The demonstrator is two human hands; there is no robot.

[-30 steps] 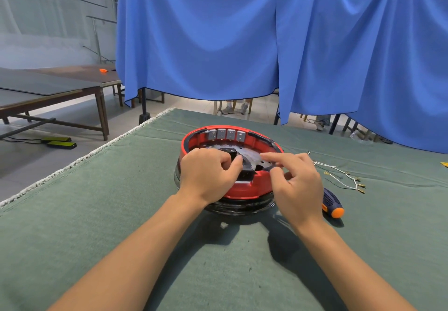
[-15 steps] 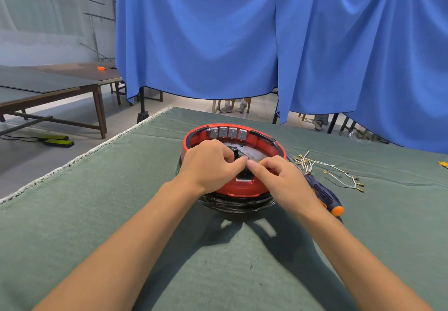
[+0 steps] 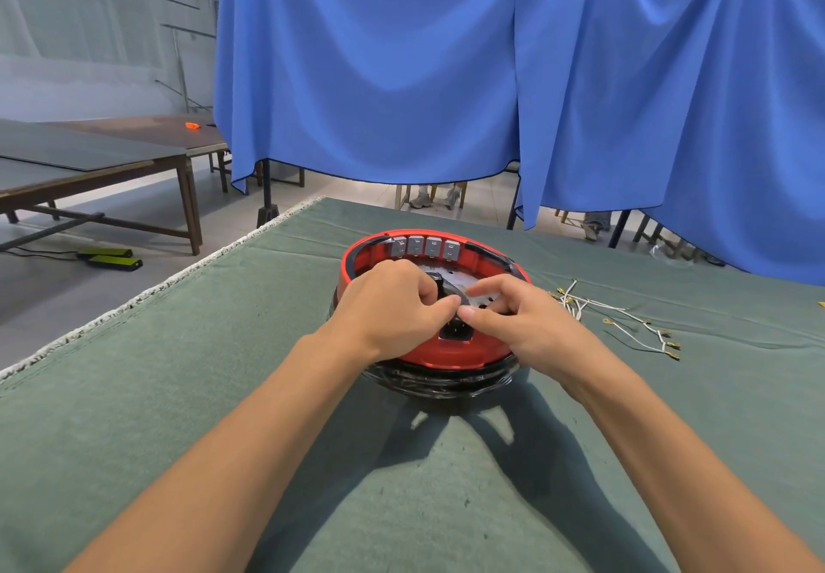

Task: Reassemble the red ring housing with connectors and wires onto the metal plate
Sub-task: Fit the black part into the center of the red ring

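Resting on the green tabletop (image 3: pixel 178 394), the red ring housing (image 3: pixel 451 356) is seated over a black base, with grey connectors (image 3: pixel 424 246) at its far wall and loose wires (image 3: pixel 625 318) lying apart to the right. A small black part (image 3: pixel 442 284) is pinched by the left hand (image 3: pixel 393 304); the right hand (image 3: pixel 513 322) is curled at it, its grip not discernible. The housing is judged rigid, light plastic, best held at the rim.

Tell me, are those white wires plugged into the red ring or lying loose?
Loose. The white wires lie on the green cloth to the right of the red ring, apart from it.
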